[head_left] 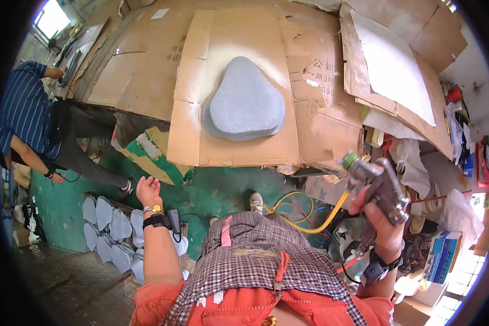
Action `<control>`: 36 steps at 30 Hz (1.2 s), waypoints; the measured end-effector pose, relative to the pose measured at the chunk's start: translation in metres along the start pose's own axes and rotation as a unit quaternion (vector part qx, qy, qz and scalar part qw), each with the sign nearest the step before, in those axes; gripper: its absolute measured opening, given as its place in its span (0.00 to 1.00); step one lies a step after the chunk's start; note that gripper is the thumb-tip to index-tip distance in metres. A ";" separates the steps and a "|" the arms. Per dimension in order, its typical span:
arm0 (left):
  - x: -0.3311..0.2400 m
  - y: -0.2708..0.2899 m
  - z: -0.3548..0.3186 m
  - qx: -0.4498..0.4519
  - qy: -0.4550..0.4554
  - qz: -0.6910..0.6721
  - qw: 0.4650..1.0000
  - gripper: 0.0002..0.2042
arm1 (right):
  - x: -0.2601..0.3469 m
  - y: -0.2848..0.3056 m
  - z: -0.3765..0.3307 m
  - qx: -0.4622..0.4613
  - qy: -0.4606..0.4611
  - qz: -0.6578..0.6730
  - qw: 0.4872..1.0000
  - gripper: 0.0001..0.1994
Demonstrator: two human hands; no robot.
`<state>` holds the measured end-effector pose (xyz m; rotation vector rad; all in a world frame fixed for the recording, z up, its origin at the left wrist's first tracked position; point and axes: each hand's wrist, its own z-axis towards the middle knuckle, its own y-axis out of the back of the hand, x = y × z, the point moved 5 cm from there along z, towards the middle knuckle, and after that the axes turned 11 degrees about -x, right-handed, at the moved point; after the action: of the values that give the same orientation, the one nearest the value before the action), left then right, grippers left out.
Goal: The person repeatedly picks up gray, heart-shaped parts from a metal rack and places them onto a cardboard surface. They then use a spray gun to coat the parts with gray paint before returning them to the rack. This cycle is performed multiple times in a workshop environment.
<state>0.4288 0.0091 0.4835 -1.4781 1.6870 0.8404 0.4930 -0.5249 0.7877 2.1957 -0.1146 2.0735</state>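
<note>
A spray gun (pixel 388 187) with a green ring at its front end is in my right hand (pixel 387 225), whose fingers wrap round its grip. From the gun a yellow hose (pixel 331 214) curves down toward the floor. My left hand (pixel 148 193) is raised in front of the table's near edge; it holds nothing and its fingers are loosely stretched. A grey foam pad (pixel 247 100), a rounded triangle, lies on a cardboard sheet (pixel 187 127) on the table. Pale overspray surrounds its upper side. Both hands are apart from the pad.
Several grey pads (pixel 111 223) sit on a rack at lower left. A co-worker in a striped shirt (pixel 27 108) stands at far left. Coiled hoses (pixel 293 204) lie on the floor. A blue box (pixel 443 258) and clutter are at right; a white sheet (pixel 394 70) lies on cardboard.
</note>
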 end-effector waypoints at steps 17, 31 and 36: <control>0.055 -0.205 -0.050 0.238 -0.295 0.247 0.892 0.11 | -0.002 0.027 0.014 0.125 -0.026 0.003 0.992 0.31; 0.064 -0.265 -0.102 0.180 -0.462 0.493 0.715 0.17 | -0.002 0.040 0.046 0.014 0.008 0.009 1.000 0.27; 0.068 -0.262 -0.110 0.146 -0.479 0.486 0.716 0.14 | -0.008 0.053 0.027 0.091 -0.058 0.002 0.994 0.30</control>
<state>0.6721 -0.1523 0.4805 0.2831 1.5046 1.4294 0.5121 -0.5817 0.7800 2.4221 0.0645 2.0318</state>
